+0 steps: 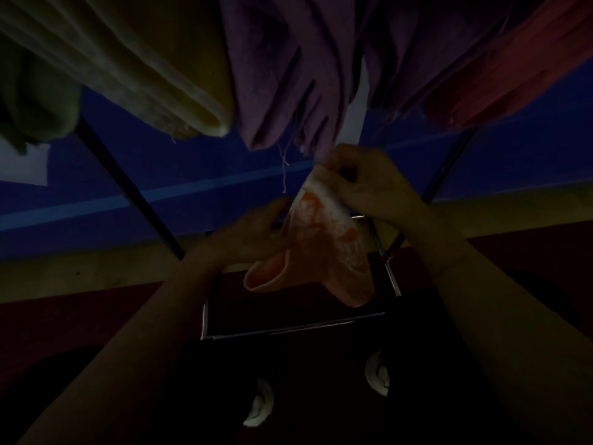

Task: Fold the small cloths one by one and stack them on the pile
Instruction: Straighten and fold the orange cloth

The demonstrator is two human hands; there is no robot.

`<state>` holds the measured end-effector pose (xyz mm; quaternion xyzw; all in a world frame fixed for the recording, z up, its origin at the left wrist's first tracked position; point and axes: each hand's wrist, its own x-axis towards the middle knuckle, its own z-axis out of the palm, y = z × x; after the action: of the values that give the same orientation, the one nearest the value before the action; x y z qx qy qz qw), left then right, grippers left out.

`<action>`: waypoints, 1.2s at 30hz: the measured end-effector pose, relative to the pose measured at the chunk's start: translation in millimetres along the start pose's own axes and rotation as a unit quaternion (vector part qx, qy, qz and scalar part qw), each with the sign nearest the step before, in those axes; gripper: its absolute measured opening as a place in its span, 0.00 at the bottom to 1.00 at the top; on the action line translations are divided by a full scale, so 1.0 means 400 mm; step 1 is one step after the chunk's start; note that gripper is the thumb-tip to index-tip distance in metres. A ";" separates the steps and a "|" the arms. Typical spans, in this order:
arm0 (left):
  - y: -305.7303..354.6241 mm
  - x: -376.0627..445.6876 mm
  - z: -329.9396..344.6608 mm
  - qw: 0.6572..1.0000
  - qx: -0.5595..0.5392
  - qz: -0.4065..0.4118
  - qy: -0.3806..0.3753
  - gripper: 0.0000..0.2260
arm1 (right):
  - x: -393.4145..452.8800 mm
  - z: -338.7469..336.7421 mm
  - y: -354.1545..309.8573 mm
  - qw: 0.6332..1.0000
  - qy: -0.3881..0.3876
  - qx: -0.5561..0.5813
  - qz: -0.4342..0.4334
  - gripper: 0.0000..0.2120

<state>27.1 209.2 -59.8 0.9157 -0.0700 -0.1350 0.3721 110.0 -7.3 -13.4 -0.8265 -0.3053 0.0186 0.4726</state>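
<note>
**Two hands, one cloth, hanging long-axis down**

Right hand [362, 184] pinches cloth [324, 248] by its top corner; cloth drapes below it, slanting slightly. Left hand [256, 232] touches the left edge, fingers relaxed, grip unclear. Left is nearer the free lower end.

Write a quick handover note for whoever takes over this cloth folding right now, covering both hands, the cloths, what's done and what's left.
Right hand: pinches the top edge of the orange-and-white cloth, holding it up so that it hangs.
Left hand: at the cloth's left side; blurred, grip unclear.
Yellow cloth, purple cloth and red cloth hang above.
Done: one cloth in hand, not yet folded.
Left: fold it and stack it; no pile is in view, and the scene is very dark.
</note>
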 end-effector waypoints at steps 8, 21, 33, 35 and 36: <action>0.073 -0.008 -0.004 0.990 -0.025 0.081 0.117 0.14 | -0.004 0.044 0.011 0.996 -0.074 -0.032 -0.032 0.09; 0.055 -0.013 -0.048 0.952 -0.039 0.077 0.292 0.13 | -0.023 0.041 0.032 0.911 -0.368 -0.144 0.116 0.15; -0.018 -0.034 -0.138 0.918 -0.062 -0.048 0.388 0.15 | -0.034 0.026 0.076 0.848 -0.439 -0.195 0.225 0.29; -0.027 -0.035 -0.140 0.914 -0.059 -0.053 0.397 0.14 | -0.033 0.026 0.090 0.835 -0.446 -0.233 0.224 0.32; -0.032 -0.036 -0.140 0.913 -0.064 -0.053 0.400 0.14 | -0.033 0.026 0.100 0.828 -0.447 -0.248 0.231 0.36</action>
<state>30.3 258.8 -27.5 0.8696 0.1421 0.2194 0.4188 115.5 -20.8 -54.1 -0.8636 -0.2777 0.4184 0.0458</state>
